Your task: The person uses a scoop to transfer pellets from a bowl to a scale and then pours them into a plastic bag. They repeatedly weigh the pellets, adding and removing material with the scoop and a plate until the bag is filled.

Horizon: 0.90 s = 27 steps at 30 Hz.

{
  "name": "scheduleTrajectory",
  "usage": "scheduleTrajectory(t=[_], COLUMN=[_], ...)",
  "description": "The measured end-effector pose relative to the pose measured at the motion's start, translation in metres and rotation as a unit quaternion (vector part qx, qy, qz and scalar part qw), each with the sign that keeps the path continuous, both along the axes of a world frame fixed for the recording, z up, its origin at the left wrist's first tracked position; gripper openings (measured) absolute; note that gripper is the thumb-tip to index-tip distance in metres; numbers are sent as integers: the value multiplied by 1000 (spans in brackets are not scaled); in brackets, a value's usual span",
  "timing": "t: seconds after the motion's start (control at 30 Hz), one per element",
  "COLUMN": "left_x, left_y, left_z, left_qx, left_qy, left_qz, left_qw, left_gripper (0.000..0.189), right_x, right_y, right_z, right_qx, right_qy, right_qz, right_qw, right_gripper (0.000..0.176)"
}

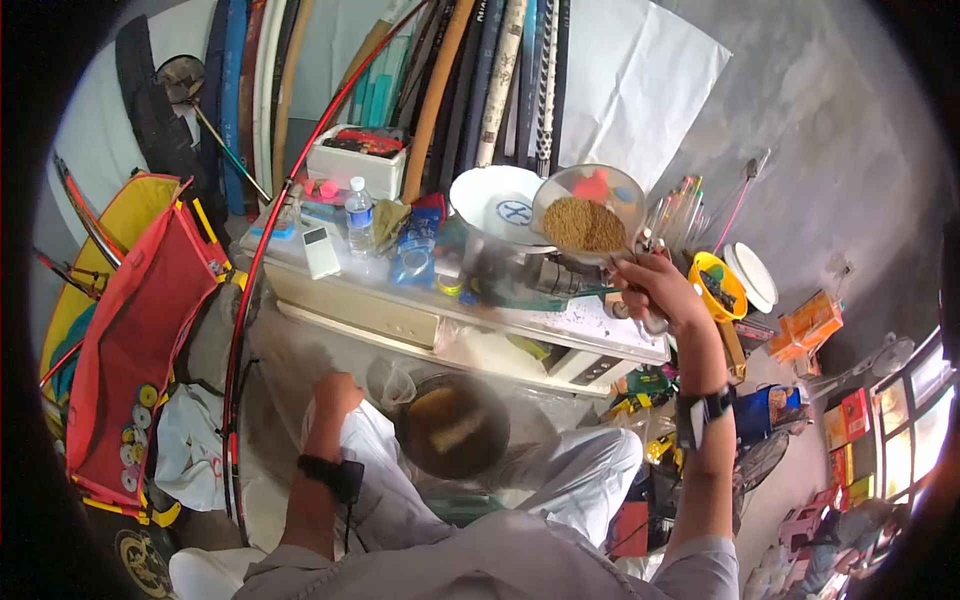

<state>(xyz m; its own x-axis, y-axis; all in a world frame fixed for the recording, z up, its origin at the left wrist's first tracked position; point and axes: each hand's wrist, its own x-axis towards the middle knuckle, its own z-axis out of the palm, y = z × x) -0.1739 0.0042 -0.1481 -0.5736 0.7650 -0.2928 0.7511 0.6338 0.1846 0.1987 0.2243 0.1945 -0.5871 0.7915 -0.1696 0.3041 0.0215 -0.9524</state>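
Note:
My right hand [655, 290] is closed round the handle of a round see-through mesh strainer [625, 190], raised above the counter. A heap of brown granules [582, 224] lies in the strainer. Beside it, partly overlapped by its rim, is a white bowl [485, 195] with a blue emblem. My left hand [338, 392] is closed by my left knee, and what its fingers hold, if anything, is hidden. Between my legs stands a dark round basin [490, 440] with brown material inside. A clear plastic cup [391, 385] is between the basin and my left hand.
The counter [365, 318] carries a water bottle [359, 215], a white remote-like device [320, 253] and small packets. A long red rod [300, 160] stands upright at left, near an open red bag [150, 320]. A yellow basket [718, 285] is at right. A person [850, 530] is at far right.

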Motion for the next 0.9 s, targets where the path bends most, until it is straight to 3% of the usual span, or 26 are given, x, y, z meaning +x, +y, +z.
scheduleTrajectory(t=[0.1, 0.17, 0.27, 0.5, 0.73, 0.8, 0.9], left_x=[-10, -15, -4, -8, -12, -13, -11], left_y=[3, 4, -1, -3, -5, -7, -6], left_z=[-12, -26, 7, 5, 1, 5, 11], left_qx=[-56, -51, -54, -45, -49, -64, -65], left_qy=[38, 18, 23, -2, 1, -5, -21], left_qz=[0, 13, 19, 20, 24, 14, 38], left_qw=[998, 998, 998, 999, 999, 998, 997], left_gripper=[36, 34, 34, 34, 35, 35, 36], right_x=[-31, -48, -61, -91, -119, -127, -133], right_y=[37, 51, 74, 80, 98, 109, 128], right_z=[-12, -19, -29, -39, -52, -53, -61], right_qx=[61, 130, 232, 273, 204, 262, 279], right_qy=[-45, -97, -154, -177, -121, -199, -208], right_qz=[26, -24, 12, 29, 14, 12, -7], right_qw=[997, 986, 960, 945, 971, 944, 937], right_gripper=[20, 21, 23, 22, 24, 24, 24])
